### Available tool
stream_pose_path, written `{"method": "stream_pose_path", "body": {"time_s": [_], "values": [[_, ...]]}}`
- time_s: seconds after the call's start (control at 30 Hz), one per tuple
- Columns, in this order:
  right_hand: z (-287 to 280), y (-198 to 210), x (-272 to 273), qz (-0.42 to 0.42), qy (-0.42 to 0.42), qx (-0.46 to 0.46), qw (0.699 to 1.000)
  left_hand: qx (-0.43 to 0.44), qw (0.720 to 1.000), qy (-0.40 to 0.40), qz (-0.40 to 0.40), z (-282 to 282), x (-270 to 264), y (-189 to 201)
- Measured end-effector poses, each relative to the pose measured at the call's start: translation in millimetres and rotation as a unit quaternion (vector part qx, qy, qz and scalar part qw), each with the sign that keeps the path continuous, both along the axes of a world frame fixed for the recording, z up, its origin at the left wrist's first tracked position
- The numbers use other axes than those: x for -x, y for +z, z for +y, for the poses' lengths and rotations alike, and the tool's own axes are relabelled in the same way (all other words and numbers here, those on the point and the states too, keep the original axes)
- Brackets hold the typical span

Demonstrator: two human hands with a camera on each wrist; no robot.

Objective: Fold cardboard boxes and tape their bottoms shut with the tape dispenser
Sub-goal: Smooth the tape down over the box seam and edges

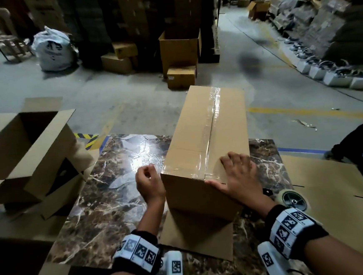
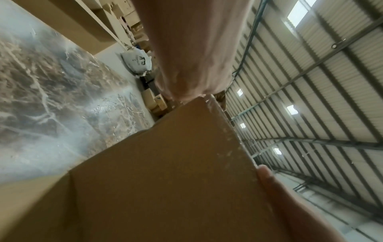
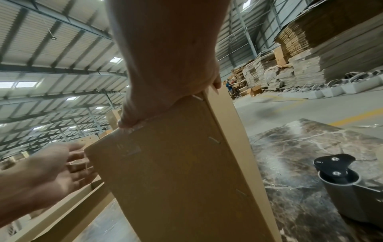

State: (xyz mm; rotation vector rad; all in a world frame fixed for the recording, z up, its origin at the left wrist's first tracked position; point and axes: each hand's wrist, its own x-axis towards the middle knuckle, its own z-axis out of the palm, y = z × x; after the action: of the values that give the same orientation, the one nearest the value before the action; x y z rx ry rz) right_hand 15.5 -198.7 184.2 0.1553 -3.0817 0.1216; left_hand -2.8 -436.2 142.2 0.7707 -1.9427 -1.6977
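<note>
A long cardboard box stands on the marble table with clear tape running down its top seam and over the near edge. My right hand lies flat on the box's near right corner, fingers spread and thumb along the near edge. My left hand is at the box's near left corner, fingers loosely curled against the side, holding nothing. In the right wrist view, the left hand reaches the box from the left. The tape dispenser lies on the table right of the box.
An open cardboard box sits at the table's left. Flat cardboard sheets lie to the right, and one flap lies under the box's near end. A person's dark leg stands at far right. Boxes crowd the floor beyond.
</note>
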Motion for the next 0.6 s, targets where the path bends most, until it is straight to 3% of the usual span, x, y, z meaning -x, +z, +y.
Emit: {"method": "stream_pose_path", "body": {"time_s": [0.07,0.27,0.5,0.6], "values": [[0.5,-0.3,0.9,0.002,0.002,-0.001,1.0,0.037,0.997,0.061,0.008,11.5,-11.8,3.4],[2.9,0.4,-0.4,0.008,0.027,-0.005,1.0,0.058,0.997,0.019,0.041,30.6,-19.8,-6.5],[5.6,-4.8,2.4,0.017,0.048,-0.02,0.998,-0.114,0.986,-0.116,-0.022,12.9,-11.7,-1.3],[6.2,-6.1,2.6,0.024,0.049,-0.014,0.998,-0.098,0.992,-0.08,-0.002,4.1,-5.2,3.2]]}}
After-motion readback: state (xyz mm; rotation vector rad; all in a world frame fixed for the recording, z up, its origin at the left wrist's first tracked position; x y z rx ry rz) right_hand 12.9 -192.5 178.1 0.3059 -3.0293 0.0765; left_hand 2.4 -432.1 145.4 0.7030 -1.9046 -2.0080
